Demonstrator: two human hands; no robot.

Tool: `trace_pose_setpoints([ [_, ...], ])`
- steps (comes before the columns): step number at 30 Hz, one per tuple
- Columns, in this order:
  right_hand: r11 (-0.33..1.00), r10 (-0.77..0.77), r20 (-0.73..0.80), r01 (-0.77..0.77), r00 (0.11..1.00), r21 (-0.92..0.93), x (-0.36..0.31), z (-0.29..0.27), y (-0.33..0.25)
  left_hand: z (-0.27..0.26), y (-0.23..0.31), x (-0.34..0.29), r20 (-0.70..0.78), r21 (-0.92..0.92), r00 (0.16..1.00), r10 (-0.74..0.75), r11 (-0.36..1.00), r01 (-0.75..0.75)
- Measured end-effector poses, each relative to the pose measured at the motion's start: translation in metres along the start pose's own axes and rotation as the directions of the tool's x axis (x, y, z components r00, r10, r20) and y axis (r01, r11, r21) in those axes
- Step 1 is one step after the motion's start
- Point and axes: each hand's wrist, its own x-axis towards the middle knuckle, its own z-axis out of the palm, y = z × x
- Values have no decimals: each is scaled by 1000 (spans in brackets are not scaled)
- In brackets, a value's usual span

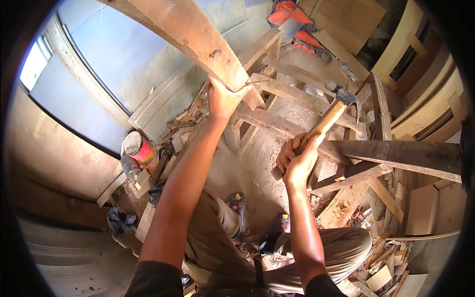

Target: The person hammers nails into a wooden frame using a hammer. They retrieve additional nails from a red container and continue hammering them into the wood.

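My left hand (222,101) is closed around the lower end of a thick wooden beam (190,37), which slants up toward the top left. A thin, dark, nail-like piece (260,81) sticks out to the right by its fingertips; whether they pinch it I cannot tell. Gripped in my right hand (299,161) is a claw hammer (327,120) with a wooden handle, its dark metal head raised to the upper right, apart from the beam. Below and behind the beam's end stands a rough wooden frame (292,91) of crossed bars.
A dark timber (401,157) juts in from the right. Wood scraps (185,123) lie along the left wall, near a can with a red label (143,148). Curved wooden pieces (425,109) lean at the right. An orange and black bag (299,29) lies at the back.
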Motion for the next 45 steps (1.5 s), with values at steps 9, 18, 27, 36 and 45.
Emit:
trace_pose_setpoints([
  [9,999,-38,72,41,997,-32,-5,16,-20,1,1,1,2,-17,1000,19,1000,-19],
  [18,968,123,120,-93,985,-232,-12,-14,20,2,-4,-2,-21,17,999,47,999,-47],
  [27,989,40,20,-37,999,-141,-1,12,-1,0,0,-1,-4,8,1000,-6,1000,6],
  [36,962,182,72,-162,981,-218,-6,10,24,1,-3,3,-17,21,1000,10,1000,-10],
  [45,981,147,106,-131,984,-146,8,11,13,1,-1,1,5,-41,1000,12,999,-12],
])
